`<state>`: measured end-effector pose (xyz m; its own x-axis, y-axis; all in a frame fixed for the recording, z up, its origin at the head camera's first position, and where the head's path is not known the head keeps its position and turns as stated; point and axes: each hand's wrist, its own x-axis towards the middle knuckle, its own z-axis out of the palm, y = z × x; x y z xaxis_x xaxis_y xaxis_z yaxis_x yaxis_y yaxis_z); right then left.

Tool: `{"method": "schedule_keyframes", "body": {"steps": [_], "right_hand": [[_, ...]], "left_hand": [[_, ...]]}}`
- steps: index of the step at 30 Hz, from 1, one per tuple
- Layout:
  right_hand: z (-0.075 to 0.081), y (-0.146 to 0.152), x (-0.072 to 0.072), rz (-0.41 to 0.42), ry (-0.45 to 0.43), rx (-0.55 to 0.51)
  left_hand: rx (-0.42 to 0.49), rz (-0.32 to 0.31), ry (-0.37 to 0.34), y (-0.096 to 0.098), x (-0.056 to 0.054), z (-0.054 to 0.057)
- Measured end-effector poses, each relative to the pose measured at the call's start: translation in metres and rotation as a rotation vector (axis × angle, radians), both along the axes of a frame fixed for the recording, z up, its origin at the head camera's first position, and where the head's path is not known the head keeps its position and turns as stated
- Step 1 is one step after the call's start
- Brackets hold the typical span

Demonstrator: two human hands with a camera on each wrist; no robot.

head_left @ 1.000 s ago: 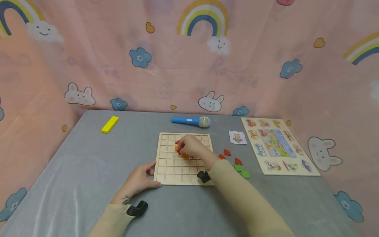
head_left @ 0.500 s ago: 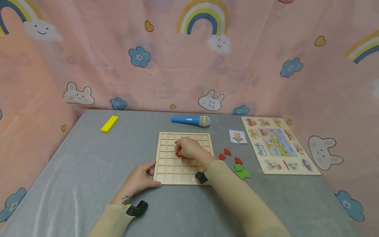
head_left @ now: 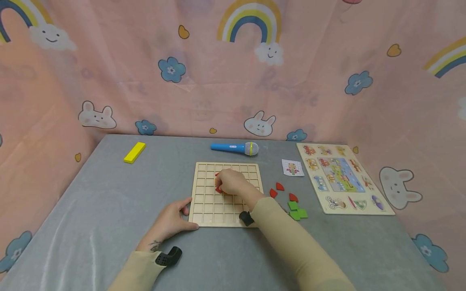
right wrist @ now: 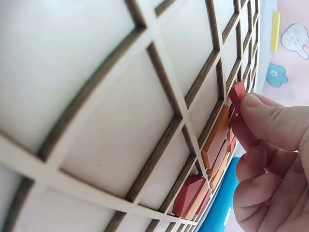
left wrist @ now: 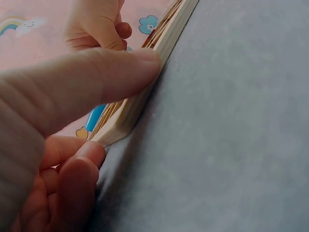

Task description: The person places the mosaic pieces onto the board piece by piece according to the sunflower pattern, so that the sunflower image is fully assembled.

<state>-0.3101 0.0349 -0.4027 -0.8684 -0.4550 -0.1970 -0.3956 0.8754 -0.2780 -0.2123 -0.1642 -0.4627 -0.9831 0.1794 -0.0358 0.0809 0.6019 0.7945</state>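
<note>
A square wooden grid board (head_left: pixel 211 212) lies on the table in the head view. My left hand (head_left: pixel 172 220) holds its near left corner, thumb along the front edge and fingers against the left side. Over the board's upper middle is my right hand (head_left: pixel 234 182). In the right wrist view, its thumb and finger pinch a small red piece (right wrist: pixel 237 94) at the grid. Beside that piece, orange blocks (right wrist: pixel 216 135) and another red block (right wrist: pixel 187 193) sit in the cells. From the head, my right hand covers most of these blocks.
Right of the board lie loose red pieces (head_left: pixel 279 186) and green pieces (head_left: pixel 295 215). A small picture card (head_left: pixel 292 167) and a wooden picture puzzle (head_left: pixel 329 208) are farther right. Behind stands a blue toy microphone (head_left: pixel 229 148), lying flat; a yellow block (head_left: pixel 134 152) is far left.
My right hand has lowered slightly onto the board and its fingers now cover more of the orange blocks. It barely moves in the last half second. My left hand stays at the corner.
</note>
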Motion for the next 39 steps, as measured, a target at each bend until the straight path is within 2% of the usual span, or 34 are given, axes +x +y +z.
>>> {"method": "schedule_keyframes", "body": {"steps": [4, 8, 13, 16, 18, 20, 25, 28, 32, 37, 39], "right_hand": [[0.001, 0.001, 0.001, -0.008, -0.003, -0.023], [0.012, 0.013, 0.004, -0.072, -0.009, -0.138], [0.034, 0.055, 0.014, -0.227, -0.018, -0.316], [0.043, 0.089, 0.025, -0.361, 0.003, -0.344], [0.045, 0.111, 0.034, -0.444, 0.022, -0.294], [0.041, 0.132, 0.043, -0.518, 0.015, -0.199], [0.023, 0.171, 0.066, -0.64, -0.093, 0.03], [0.011, 0.185, 0.077, -0.638, -0.128, 0.081], [0.002, 0.191, 0.085, -0.597, -0.121, 0.097], [0.004, 0.19, 0.086, -0.608, -0.108, 0.094], [0.01, 0.191, 0.084, -0.61, -0.11, 0.051]], "left_hand": [[-0.002, 0.003, 0.001, -0.001, 0.001, 0.0], [0.0, 0.005, -0.008, 0.0, 0.001, 0.0], [-0.006, 0.004, -0.016, 0.002, 0.0, 0.001], [-0.013, 0.007, -0.013, 0.002, 0.0, 0.002], [-0.016, 0.008, -0.01, 0.002, 0.0, 0.002], [-0.019, 0.004, -0.006, 0.002, 0.001, 0.003], [-0.027, 0.005, -0.006, 0.001, 0.001, 0.0], [-0.028, 0.006, -0.008, 0.0, 0.001, -0.001], [-0.021, 0.003, -0.008, 0.001, 0.001, -0.002], [-0.014, 0.01, -0.01, 0.002, 0.001, -0.001], [-0.012, 0.013, -0.012, 0.002, 0.001, 0.0]]}}
